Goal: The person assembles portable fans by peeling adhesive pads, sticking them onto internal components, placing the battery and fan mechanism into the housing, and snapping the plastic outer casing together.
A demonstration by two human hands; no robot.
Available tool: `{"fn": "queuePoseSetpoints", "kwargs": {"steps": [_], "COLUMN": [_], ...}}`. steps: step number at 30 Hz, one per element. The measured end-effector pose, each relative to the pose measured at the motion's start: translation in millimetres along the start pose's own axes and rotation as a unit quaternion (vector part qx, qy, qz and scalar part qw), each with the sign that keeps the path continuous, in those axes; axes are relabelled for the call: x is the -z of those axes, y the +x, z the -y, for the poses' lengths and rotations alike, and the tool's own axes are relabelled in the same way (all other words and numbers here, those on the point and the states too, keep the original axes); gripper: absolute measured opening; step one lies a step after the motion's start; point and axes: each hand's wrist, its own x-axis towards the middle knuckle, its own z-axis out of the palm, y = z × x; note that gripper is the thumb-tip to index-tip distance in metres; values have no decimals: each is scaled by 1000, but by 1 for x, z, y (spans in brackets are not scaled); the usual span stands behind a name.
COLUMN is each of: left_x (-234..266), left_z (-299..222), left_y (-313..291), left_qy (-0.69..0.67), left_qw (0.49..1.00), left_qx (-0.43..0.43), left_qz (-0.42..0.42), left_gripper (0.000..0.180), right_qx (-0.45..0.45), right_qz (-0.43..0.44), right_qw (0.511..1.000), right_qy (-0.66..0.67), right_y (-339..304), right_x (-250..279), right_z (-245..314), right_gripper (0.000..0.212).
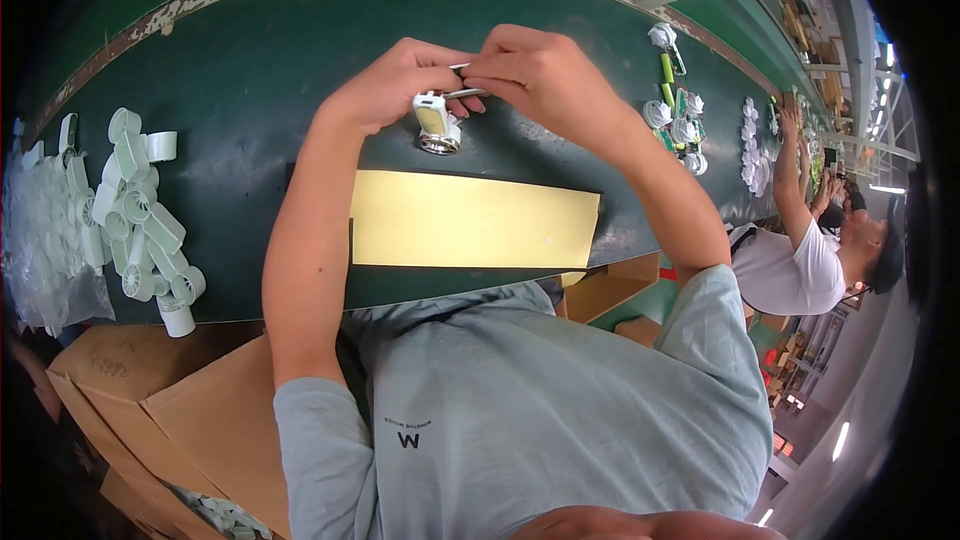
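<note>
A small white device (433, 119) is at upper centre of the frame, the left hand (408, 80) curled closed around it. The right hand (525, 68), fingertips pinched together, grips a thin piece (465, 93). Below, a yellow sheet (470, 222).

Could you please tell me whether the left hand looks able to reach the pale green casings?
Probably yes: nothing visible stands between the left hand and the pale green casings, though it seems busy with a small white part.
</note>
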Motion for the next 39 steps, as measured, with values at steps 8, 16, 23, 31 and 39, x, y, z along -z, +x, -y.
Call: {"fn": "queuePoseSetpoints", "kwargs": {"steps": [8, 16, 23, 31, 39], "left_x": [-6, -21, -40, -45, -22], "left_z": [-2, -10, -12, -10, 0], "left_y": [3, 0, 4, 12, 15], "left_qy": [-60, -153, -109, -226, -67], "left_qw": [996, 984, 981, 942, 966], "left_qx": [-50, -81, -141, -158, -151], "left_qz": [-30, -49, -71, -191, -199], "left_gripper": [42, 43, 41, 40, 34], "right_qx": [-72, -152, -145, -165, -30], "right_qz": [-317, -164, -165, -198, -243], "right_qw": [944, 969, 955, 960, 970], "right_qy": [62, 105, 199, 107, -4], "right_y": [-48, -61, -40, -31, -31], "right_x": [-1, -76, -92, -89, -6], "right_z": [15, 46, 33, 35, 19], "right_gripper": [19, 72, 58, 59, 34]}}
